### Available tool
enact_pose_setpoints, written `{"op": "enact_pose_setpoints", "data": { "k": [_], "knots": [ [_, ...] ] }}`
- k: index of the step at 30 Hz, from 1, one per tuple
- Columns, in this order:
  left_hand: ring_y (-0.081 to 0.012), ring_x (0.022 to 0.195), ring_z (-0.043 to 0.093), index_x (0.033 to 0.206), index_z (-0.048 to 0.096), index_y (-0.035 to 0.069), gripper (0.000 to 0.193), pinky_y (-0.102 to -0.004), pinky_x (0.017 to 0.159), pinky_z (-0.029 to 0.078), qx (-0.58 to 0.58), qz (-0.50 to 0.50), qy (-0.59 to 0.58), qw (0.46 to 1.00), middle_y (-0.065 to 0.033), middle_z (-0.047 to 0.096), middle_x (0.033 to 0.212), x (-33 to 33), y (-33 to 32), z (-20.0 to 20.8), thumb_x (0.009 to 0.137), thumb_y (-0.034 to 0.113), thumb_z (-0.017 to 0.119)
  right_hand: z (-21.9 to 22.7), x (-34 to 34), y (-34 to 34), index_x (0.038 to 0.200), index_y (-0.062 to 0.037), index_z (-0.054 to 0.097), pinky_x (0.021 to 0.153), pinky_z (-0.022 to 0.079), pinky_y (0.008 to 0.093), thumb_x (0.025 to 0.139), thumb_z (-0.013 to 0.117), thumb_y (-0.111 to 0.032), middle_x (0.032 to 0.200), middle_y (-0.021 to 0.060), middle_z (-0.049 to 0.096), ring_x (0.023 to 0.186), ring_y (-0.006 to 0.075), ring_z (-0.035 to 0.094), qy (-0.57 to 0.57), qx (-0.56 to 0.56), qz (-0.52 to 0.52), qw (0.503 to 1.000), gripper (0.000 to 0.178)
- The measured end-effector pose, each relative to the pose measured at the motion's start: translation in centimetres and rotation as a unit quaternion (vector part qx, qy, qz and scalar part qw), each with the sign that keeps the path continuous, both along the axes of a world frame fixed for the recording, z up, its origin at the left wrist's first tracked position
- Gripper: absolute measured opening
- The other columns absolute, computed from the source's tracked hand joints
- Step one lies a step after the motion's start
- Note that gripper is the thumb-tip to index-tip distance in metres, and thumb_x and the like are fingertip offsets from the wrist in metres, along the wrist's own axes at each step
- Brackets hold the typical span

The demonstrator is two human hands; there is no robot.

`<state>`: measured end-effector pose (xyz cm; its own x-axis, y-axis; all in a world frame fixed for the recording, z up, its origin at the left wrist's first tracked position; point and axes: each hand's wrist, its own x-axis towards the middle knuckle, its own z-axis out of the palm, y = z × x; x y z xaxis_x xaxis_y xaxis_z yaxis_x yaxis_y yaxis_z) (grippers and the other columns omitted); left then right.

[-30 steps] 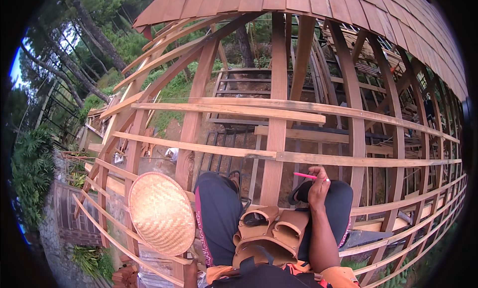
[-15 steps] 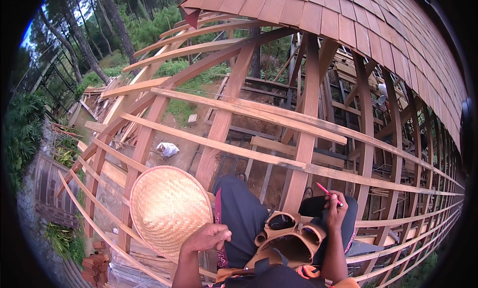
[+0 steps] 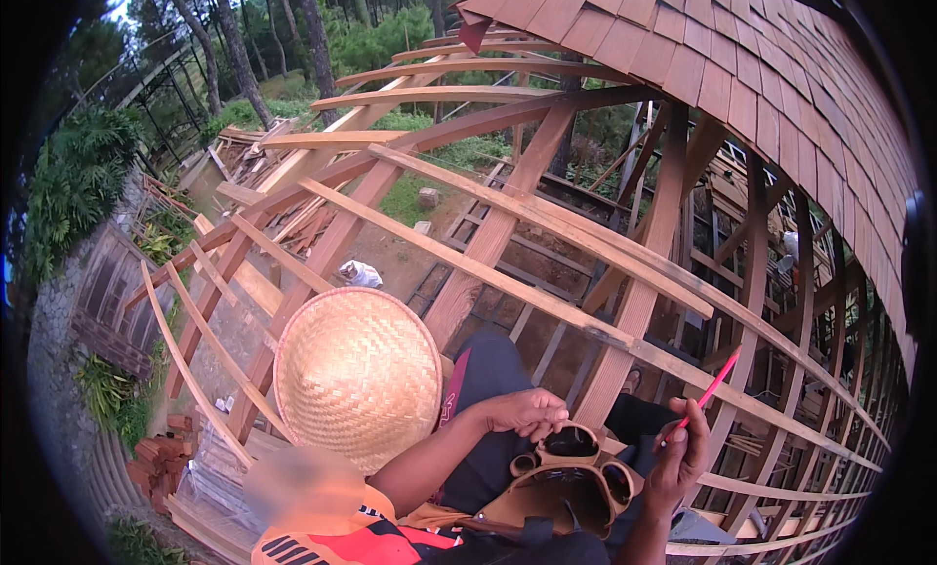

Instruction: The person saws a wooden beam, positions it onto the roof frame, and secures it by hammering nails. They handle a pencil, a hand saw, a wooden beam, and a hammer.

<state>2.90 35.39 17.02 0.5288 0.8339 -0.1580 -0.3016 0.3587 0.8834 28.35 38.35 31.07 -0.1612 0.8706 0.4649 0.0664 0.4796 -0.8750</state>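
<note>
My right hand [image 3: 680, 453] is closed around a slim pink pencil [image 3: 720, 383], whose tip points up and away to the right. My left hand [image 3: 532, 413] has its fingers curled together just above a brown tool pouch [image 3: 561, 497]. Whatever those fingers hold, if anything, is hidden. The pouch sits open at my lap, with several round pockets. Left of my thigh is a conical woven hat [image 3: 361, 375]; I cannot tell whether someone is under it. My dark-trousered leg [image 3: 488, 370] reaches over the timbers.
Thin battens [image 3: 488, 272] cross thick sloping rafters [image 3: 630, 321] around me, with gaps down to the ground far below. Wooden shingles [image 3: 722, 67] cover the upper right roof. Down on the ground lie a white sack [image 3: 361, 273] and reddish bricks [image 3: 156, 463].
My left hand has moved right, from near the hat to above the pouch. My right hand, with the pencil, has shifted right and lower. The whole view has tilted and swung.
</note>
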Motion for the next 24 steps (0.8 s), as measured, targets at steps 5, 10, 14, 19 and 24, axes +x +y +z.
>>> {"op": "enact_pose_setpoints", "data": {
  "k": [5,10,14,19,24],
  "knots": [
    [-0.0043,0.049,0.052,0.093,0.066,0.005,0.042,-0.019,0.044,0.039,0.0,0.091,0.011,0.996,-0.0018,0.065,0.067,0.5,-1.9,0.5,0.104,0.044,0.054,7.4,-2.5,-2.8,0.132,-0.0029,0.051,0.058,0.044,0.0218,0.1,0.065,-0.023,0.097,0.009,0.068,0.068,0.0116,0.056,0.17,0.138,0.116,0.969,0.041],
    [-0.0062,0.052,0.058,0.1,0.063,0.006,0.036,-0.0197,0.047,0.044,-0.01,0.102,0.034,0.994,-0.0051,0.069,0.072,1.2,-1.5,-0.5,0.104,0.04,0.054,13.7,0.9,-0.8,0.151,-0.0174,0.043,0.091,0.051,0.0507,0.093,0.069,-0.047,0.135,0.0173,0.058,0.112,0.0357,0.061,0.147,0.231,0.615,0.739,0.071],
    [-0.0064,0.055,0.06,0.105,0.062,0.005,0.035,-0.0191,0.051,0.046,-0.033,0.102,0.08,0.991,-0.0053,0.07,0.078,2.0,-0.7,0.2,0.104,0.039,0.054,14.8,1.7,-0.7,0.146,-0.0103,0.046,0.082,0.053,0.0443,0.093,0.069,-0.044,0.124,0.017,0.063,0.1,0.0333,0.063,0.215,0.235,0.571,0.757,0.066],
    [-0.009,0.062,0.065,0.11,0.062,0.003,0.032,-0.021,0.058,0.052,-0.063,0.118,0.043,0.99,-0.0072,0.07,0.08,1.0,-1.4,0.5,0.105,0.034,0.054,9.6,1.4,-0.8,0.115,-0.0055,0.062,0.054,0.045,0.0246,0.091,0.074,-0.018,0.086,0.0047,0.067,0.067,0.0161,0.059,0.29,0.209,0.342,0.869,0.03],
    [-0.0111,0.07,0.068,0.113,0.061,0.001,0.033,-0.0216,0.062,0.054,-0.074,0.139,-0.064,0.985,-0.0091,0.071,0.087,1.7,-0.2,-0.5,0.105,0.033,0.055,4.7,4.1,1.5,0.111,0.0003,0.07,0.056,0.044,0.0302,0.083,0.071,0.002,0.08,0.0065,0.066,0.066,0.0172,0.061,-0.13,0.053,0.196,0.971,0.028]
  ]
}}
